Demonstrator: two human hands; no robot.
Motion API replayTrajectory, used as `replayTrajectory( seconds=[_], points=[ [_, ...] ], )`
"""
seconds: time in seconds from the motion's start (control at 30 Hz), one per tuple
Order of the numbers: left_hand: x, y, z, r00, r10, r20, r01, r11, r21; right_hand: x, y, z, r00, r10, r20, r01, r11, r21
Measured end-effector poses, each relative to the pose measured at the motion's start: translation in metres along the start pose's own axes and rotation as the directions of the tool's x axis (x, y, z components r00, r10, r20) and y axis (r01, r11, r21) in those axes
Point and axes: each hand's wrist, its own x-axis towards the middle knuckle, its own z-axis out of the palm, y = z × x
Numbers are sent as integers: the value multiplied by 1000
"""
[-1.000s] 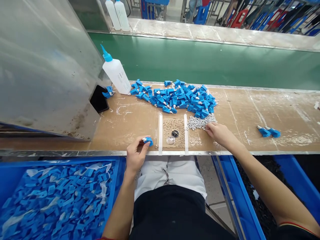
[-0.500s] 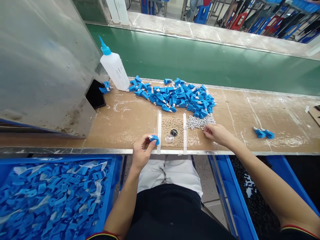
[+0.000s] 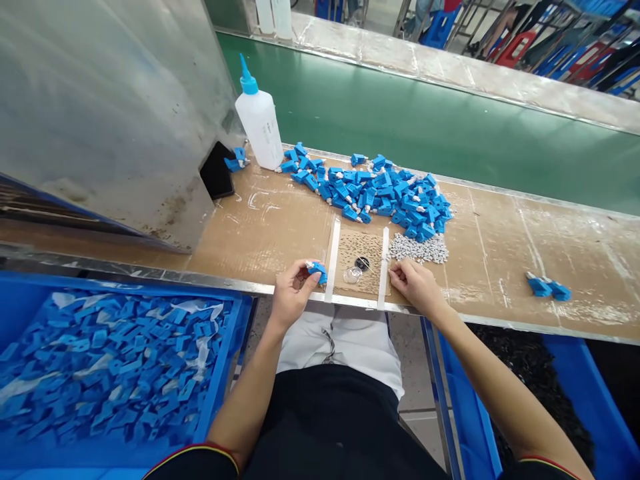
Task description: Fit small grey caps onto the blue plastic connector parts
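One camera, worn on the seated person's head, faces forward and down, looking closely over white shorts (image 3: pixel 340 343) at the left hand (image 3: pixel 295 293) and right hand (image 3: pixel 416 287) on a brown cardboard-topped workbench (image 3: pixel 260 233), with a green conveyor belt (image 3: pixel 400 133) farther off.

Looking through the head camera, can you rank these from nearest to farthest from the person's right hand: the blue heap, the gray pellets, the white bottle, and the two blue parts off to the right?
In the head view, from the right hand:
1. Gray pellets, just ahead of it.
2. Heap of blue plastic parts, farther ahead.
3. Pair of blue parts, off to the right.
4. White squeeze bottle, far left, at the back.
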Motion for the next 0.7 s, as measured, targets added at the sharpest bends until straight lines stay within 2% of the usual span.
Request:
replayTrajectory(
  seconds=[0.17,0.5,0.7],
  points=[
    [1,0,-1,999,-23,25,24,999,-39,0,1,1,999,-36,-24,33,995,-95],
    [0,-4,-3,999,-30,34,31,998,-55,9,8,-9,988,28,150,-27,1000,-9],
    [1,-2,-3,999,-28,34,30,998,-58,16,4,-19,976,28,215,-22,999,-28]
  ],
)
